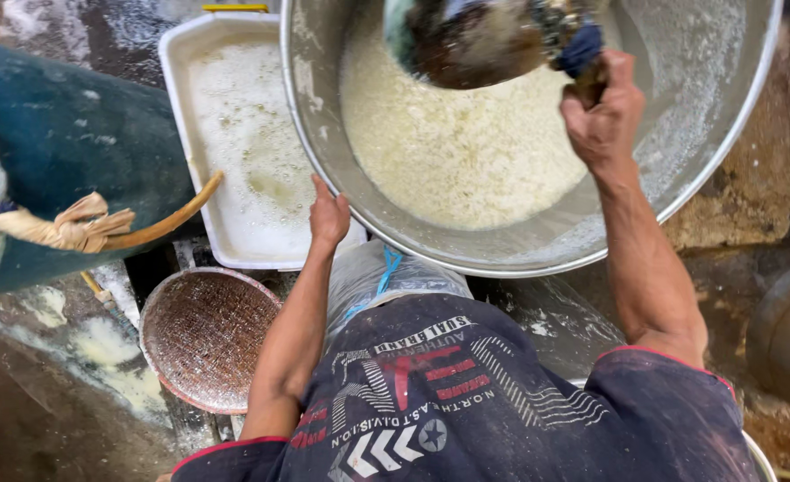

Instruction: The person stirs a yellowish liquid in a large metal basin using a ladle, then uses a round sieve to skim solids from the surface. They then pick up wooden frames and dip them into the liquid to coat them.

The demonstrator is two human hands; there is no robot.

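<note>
1. Both hands are at the big metal basin [537, 254]. Left hand [328, 217] lies against the outer wall near the rim, fingers flat and loose — it presses, it does not grasp. Right hand [602, 112] is clenched around the handle of a dark scoop [484, 40], which is lifted above the white, grainy mash [457, 143] inside the basin.

2. The basin seems tilted toward the person, and the mash sits on the low side. As I judge it, if the left hand slips on the wet metal, the basin may tip more and the mash could run over the rim onto the person's plastic apron [386, 277].

3. The scoop hangs over the mash, and its edge looks wet. A quick swing could throw drops outside — toward the white tray [181, 107] of foamy liquid just beside the basin, or onto the floor.

4. The ground [65, 393] around looks wet and smeared with white paste. A foot that slides there would pull both hands away from the basin at once.

5. A round woven sieve [206, 339] lies near the left elbow, below the tray. A backward move of the arm may knock it.

6. A blue barrel [74, 143] with a curved stick [163, 223] stands at the left, apart from both hands.
</note>
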